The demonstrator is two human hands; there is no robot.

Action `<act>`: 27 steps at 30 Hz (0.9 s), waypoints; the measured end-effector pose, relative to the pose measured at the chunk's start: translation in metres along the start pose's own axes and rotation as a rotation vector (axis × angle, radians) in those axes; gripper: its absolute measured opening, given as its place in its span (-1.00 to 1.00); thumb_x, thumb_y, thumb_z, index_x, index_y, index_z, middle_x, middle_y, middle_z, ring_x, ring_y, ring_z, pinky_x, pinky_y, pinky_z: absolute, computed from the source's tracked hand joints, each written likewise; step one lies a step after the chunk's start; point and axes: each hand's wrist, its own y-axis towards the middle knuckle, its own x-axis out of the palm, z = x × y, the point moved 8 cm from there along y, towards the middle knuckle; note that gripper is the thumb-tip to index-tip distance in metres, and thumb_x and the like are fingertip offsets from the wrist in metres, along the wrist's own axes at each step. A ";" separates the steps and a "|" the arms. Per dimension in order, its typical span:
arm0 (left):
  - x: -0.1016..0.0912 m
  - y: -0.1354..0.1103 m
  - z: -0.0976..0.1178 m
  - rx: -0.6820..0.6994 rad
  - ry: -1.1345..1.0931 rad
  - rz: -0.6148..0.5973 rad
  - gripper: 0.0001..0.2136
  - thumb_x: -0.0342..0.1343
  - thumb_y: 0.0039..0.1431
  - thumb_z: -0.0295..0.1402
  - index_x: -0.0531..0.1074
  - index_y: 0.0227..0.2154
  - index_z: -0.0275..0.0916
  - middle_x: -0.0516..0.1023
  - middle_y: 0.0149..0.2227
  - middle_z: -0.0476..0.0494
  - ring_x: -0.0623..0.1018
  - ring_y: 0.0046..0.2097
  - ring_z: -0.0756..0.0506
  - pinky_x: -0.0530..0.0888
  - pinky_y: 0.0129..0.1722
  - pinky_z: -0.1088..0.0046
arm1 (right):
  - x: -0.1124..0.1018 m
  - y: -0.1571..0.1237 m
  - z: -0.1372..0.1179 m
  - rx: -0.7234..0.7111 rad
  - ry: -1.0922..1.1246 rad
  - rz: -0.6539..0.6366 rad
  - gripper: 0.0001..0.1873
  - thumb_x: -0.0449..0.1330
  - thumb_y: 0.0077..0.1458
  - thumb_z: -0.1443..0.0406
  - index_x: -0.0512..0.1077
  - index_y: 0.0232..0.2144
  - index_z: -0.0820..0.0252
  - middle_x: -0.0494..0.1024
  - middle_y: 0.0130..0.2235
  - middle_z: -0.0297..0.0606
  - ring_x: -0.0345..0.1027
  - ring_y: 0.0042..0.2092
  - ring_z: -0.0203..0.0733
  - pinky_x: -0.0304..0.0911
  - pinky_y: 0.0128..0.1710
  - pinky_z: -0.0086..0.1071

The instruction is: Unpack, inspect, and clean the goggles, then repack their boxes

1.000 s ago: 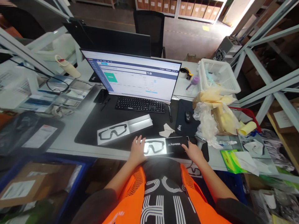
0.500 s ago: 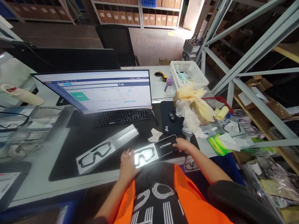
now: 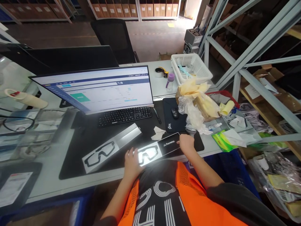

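In front of my body lies a long goggles box (image 3: 148, 154), its left part silver-white with a goggles picture and a bright glare, its right part black with upside-down white lettering. My left hand (image 3: 132, 161) grips the silver end, fingers curled over its edge. At the black end, my right hand (image 3: 187, 145) is closed on the corner; its fingertips are partly hidden. A second silver box (image 3: 110, 147) with the same goggles picture rests at an angle on the black desk mat, left of my left hand. A crumpled white paper scrap (image 3: 158, 133) lies just beyond the held box.
A monitor (image 3: 113, 91), keyboard (image 3: 124, 116) and pen (image 3: 157, 115) stand beyond the boxes. To the right are a mouse (image 3: 175, 113), crumpled packing paper (image 3: 193, 88), a white basket (image 3: 192, 67) and a green wipes pack (image 3: 224, 141). A metal frame (image 3: 231, 59) rises on the right.
My right hand has turned and curled more tightly over the black end of the box. My left hand keeps its hold on the silver end. The whole view has shifted slightly.
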 end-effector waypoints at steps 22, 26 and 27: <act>0.025 0.003 -0.041 -0.235 -0.343 -0.128 -0.17 0.28 -0.25 -0.24 0.12 0.15 -0.35 0.11 0.21 -0.44 0.00 0.39 -0.49 0.21 0.32 -0.02 | 0.058 -0.028 -0.089 -0.433 0.345 -0.377 -0.54 0.00 0.35 0.05 0.55 -0.27 0.24 0.67 -0.26 -0.17 0.58 -0.22 -0.13 0.35 -0.18 -0.40; 0.025 0.012 -0.045 -0.239 -0.280 -0.084 -0.20 0.25 -0.32 -0.15 0.19 0.07 -0.34 0.32 0.04 -0.36 0.18 0.31 -0.50 0.17 0.33 -0.07 | 0.061 -0.024 -0.115 -0.526 0.419 -0.530 -0.35 0.03 0.22 -0.18 0.53 -0.41 0.26 0.62 -0.41 -0.23 0.53 -0.42 -0.16 0.37 -0.35 -0.41; 0.025 0.014 -0.045 -0.247 -0.265 -0.066 -0.21 0.24 -0.34 -0.14 0.21 0.05 -0.34 0.35 0.00 -0.34 0.24 0.28 -0.50 0.18 0.33 -0.07 | 0.061 -0.022 -0.117 -0.534 0.436 -0.567 -0.35 0.07 0.17 -0.21 0.53 -0.39 0.27 0.62 -0.37 -0.22 0.52 -0.44 -0.18 0.37 -0.38 -0.41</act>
